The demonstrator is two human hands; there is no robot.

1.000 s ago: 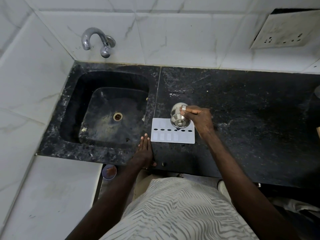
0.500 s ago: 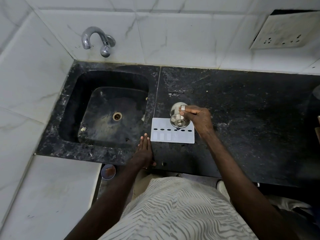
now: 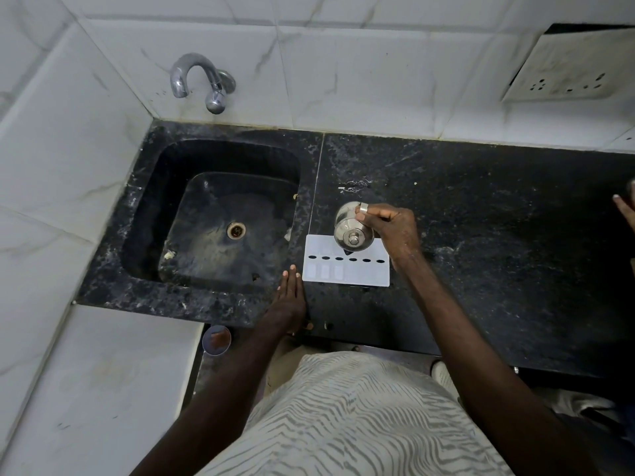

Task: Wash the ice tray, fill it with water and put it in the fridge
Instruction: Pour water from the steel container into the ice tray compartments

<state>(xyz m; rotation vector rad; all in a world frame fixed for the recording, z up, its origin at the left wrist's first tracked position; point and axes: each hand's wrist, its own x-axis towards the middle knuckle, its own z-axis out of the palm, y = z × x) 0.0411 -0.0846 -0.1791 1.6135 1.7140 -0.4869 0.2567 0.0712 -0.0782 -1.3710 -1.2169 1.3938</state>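
**Operator:** Where is the ice tray, and what are my hands doing?

**Describer:** The white ice tray lies flat on the black counter, just right of the sink. Your right hand grips a small steel pot, fingers curled round it, and the pot is tipped over the tray's far row. Your left hand rests flat on the counter's front edge with fingers straight. It is just beside the tray's left end and holds nothing.

**Operator:** How far along am I?

**Describer:** You seem to be in the filling step, pouring from the pot rather than the tap, which shows no water running. The tray sits outside the sink, so washing is probably done, though nothing confirms it. How full the cells are is too faint to tell. What looks left is to finish filling, then carry the tray level to the fridge, which is not in view.
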